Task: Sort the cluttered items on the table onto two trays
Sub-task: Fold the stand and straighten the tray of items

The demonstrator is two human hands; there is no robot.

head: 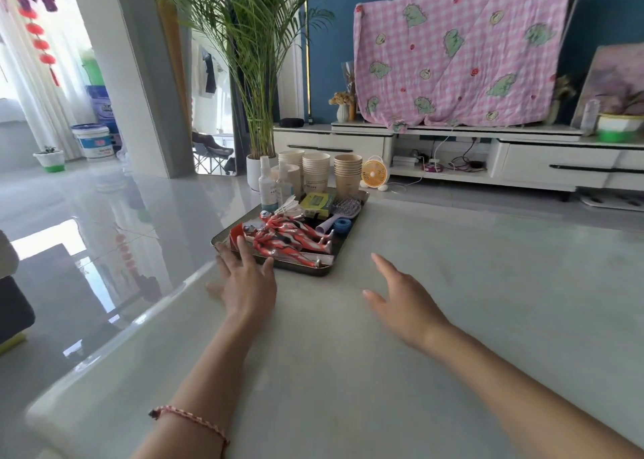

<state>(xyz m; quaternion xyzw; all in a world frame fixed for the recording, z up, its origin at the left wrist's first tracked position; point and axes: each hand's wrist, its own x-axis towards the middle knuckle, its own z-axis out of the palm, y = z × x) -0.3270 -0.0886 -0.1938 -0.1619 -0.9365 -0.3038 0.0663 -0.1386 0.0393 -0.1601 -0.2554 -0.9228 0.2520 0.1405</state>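
Nearest to me, both forearms reach out over the pale, glossy worktop (453, 284), and a red braided bracelet (190, 420) sits on the left wrist. My left hand (244, 284) is spread flat with straight fingers and holds nothing. Its fingertips lie over the near left edge of the tray (306, 271), though I cannot tell whether they touch the rim. My right hand (400, 302) is also open, with fingers straight and close together. It hovers above bare worktop to the right of the tray's near corner, apart from it and gripping nothing.

The dark tray stands near the worktop's left edge, running away from me. At its near end lie red and silver toy figures (289, 237), side by side. Behind them are a purple hairbrush (339, 211), a blue roll (342, 225) beside its handle, and a green box (317, 205). At the far end stand two spray bottles (266, 183) on the left and stacks of paper cups (315, 173) to their right.

Beyond the worktop, a small orange fan (374, 173) sits on the floor by a white low cabinet (522, 159). A potted palm (258, 58) rises to the left, and a pink checked cloth (453, 51) hangs above the cabinet.
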